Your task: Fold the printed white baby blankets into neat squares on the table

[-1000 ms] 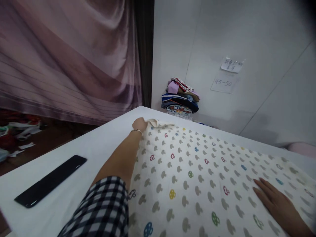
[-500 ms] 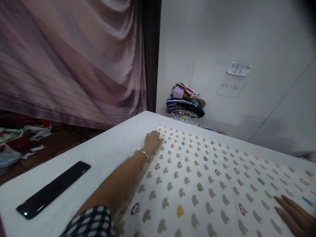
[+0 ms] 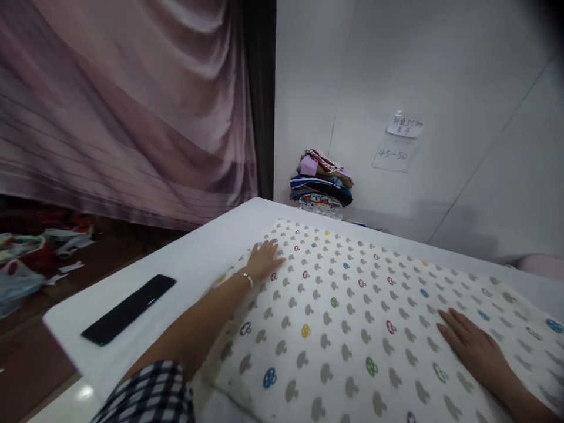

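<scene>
A white cloth printed with grey and coloured mushrooms lies spread over the white table. My left hand rests palm down near the cloth's far left edge, fingers stretched out; a silver bracelet circles the wrist. On the right side of the cloth, my right hand lies flat with its fingers extended. Neither hand grips anything. Small ripples show in the cloth, and its near end runs out of the picture.
A long black glossy object lies on the table's left part. Folded fabrics are stacked by the wall behind the table. A pinkish curtain hangs at the left. Handwritten paper notes are on the wall, and bags stand on the floor.
My left hand has come slightly back from the cloth's far corner. My right hand has come further into view on the cloth. The camera has shifted a little.
</scene>
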`<state>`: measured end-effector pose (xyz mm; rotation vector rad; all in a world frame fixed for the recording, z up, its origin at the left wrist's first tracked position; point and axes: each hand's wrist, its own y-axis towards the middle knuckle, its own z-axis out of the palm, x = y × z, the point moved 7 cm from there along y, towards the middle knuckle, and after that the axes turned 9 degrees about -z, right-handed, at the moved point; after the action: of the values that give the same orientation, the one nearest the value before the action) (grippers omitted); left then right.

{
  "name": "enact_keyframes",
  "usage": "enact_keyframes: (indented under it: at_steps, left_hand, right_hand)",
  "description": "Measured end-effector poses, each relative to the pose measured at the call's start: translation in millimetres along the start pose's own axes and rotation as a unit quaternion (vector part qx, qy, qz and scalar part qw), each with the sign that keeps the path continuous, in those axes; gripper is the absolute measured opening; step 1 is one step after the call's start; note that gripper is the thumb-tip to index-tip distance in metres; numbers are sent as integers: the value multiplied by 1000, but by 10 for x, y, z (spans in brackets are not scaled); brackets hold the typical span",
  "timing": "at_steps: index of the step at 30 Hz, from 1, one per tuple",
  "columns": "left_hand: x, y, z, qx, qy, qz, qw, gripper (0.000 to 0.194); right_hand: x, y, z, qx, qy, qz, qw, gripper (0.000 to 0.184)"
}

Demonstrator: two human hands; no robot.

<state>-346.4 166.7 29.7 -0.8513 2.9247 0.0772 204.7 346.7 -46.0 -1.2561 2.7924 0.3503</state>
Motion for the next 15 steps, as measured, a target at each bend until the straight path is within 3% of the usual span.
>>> enact_keyframes:
  at_steps: [2,4,7,9,12,15]
  left_hand:
    - [35,-371,8,-10,14,-1,1000,64]
    - [213,-659,23,-7,12,-34,999,67]
    - [562,-878,28,19,-9,-86,996,65]
    - [692,-909,7,28,-14,-87,996,63]
    - [727,-902,-28,23,-6,-77,997,64]
    - [757,-891,-54,5,16,-110,994,71]
  right_hand:
    - [6,43,1,30,9,26,999,54]
    - [7,102,-24,54,22,68,996,57]
    - [64,174,-108,101,38,121,987,61]
    - [154,158,-207,121,36,120,985,58]
    - [226,-89,-394,98,24,106,989,53]
    - [52,-679,-488,95,21,173,980,55]
